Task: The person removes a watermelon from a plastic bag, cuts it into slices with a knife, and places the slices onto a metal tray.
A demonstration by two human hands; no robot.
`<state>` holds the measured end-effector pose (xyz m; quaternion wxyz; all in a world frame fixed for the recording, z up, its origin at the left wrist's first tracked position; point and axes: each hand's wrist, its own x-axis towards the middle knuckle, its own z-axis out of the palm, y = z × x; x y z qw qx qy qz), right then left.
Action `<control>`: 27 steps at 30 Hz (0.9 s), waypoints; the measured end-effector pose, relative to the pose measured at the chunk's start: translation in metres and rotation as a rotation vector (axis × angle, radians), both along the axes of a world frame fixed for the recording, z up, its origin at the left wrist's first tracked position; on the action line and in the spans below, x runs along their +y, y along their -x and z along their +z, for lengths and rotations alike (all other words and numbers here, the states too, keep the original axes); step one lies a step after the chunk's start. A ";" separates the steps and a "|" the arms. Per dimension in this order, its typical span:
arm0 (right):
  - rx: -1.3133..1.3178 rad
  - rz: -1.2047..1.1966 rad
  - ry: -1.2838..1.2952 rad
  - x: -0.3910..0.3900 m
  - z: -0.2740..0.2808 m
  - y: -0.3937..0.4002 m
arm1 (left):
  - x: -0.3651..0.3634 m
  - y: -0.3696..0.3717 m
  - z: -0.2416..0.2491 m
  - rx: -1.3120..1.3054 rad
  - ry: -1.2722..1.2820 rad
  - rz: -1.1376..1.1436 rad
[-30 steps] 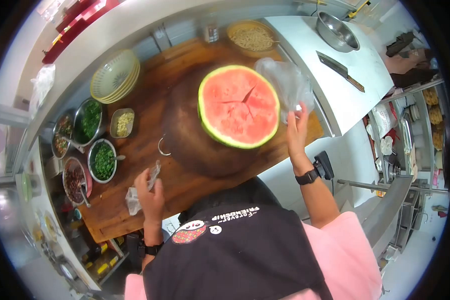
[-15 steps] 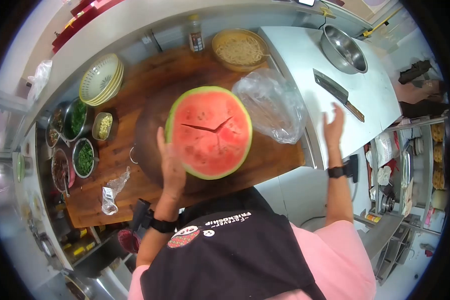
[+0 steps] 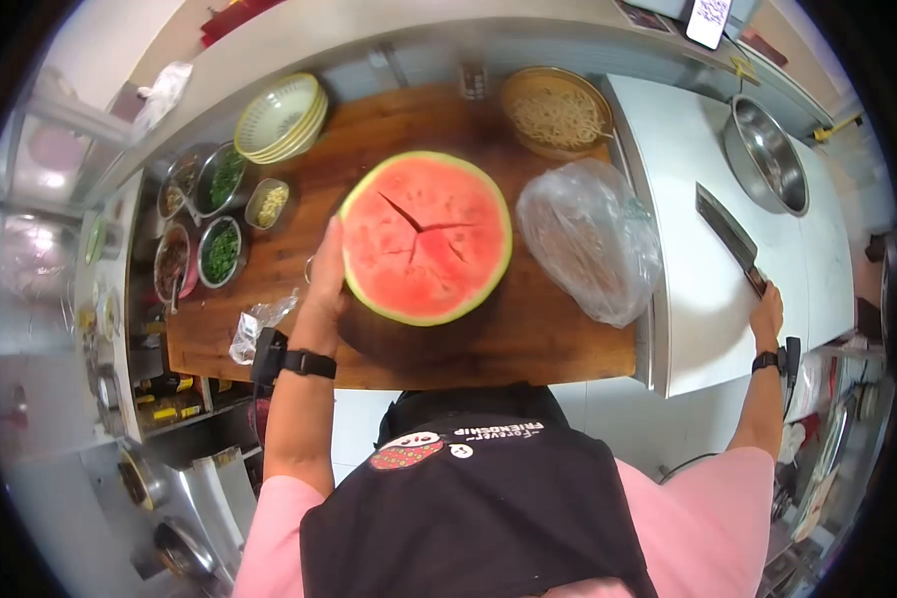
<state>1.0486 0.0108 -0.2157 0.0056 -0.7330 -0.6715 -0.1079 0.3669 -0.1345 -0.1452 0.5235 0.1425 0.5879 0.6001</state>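
Note:
A watermelon half, cut face up with red flesh and branching cracks, rests over the wooden counter. My left hand grips its left side; some fingers are partly hidden along the rind. Far to the right, my right hand is closed round the handle of a cleaver. The blade lies on the white worktop, pointing away to the upper left. Between the melon and the worktop sits a clear plastic bag.
Stacked bowls, a basket of noodles and a blurred bottle line the back. Containers of chopped greens and garlic-like bits stand left. A steel bowl is behind the cleaver; a crumpled bag lies near the front left.
My right hand has reached right and closed on the cleaver's handle. The watermelon half has turned clockwise under my left hand. The camera view has also shifted and rotated.

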 end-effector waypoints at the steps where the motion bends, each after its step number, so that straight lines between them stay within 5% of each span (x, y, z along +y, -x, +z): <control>1: -0.052 -0.056 0.082 0.001 0.012 0.008 | 0.000 0.002 0.000 0.003 -0.009 0.014; 4: -0.042 -0.019 0.342 -0.003 0.025 0.019 | -0.001 0.004 0.000 -0.076 -0.012 -0.047; 10: 0.319 0.069 -0.031 -0.062 0.047 0.072 | 0.012 0.025 -0.020 -0.115 -0.101 -0.133; 12: 0.980 -0.060 -0.034 -0.122 0.090 0.163 | 0.022 0.028 -0.019 -0.143 -0.127 -0.198; 13: 1.216 0.078 -0.026 -0.140 0.096 0.190 | 0.025 0.027 -0.011 -0.132 -0.101 -0.194; 17: 1.580 0.198 0.177 -0.200 0.106 0.306 | 0.032 0.034 -0.022 -0.203 -0.134 -0.214; 23: 1.345 0.248 0.491 -0.239 0.092 0.385 | 0.004 0.003 -0.007 0.267 -0.269 -0.128; 27: 1.175 0.347 0.336 -0.254 0.071 0.388 | 0.017 0.012 -0.016 0.141 -0.301 -0.219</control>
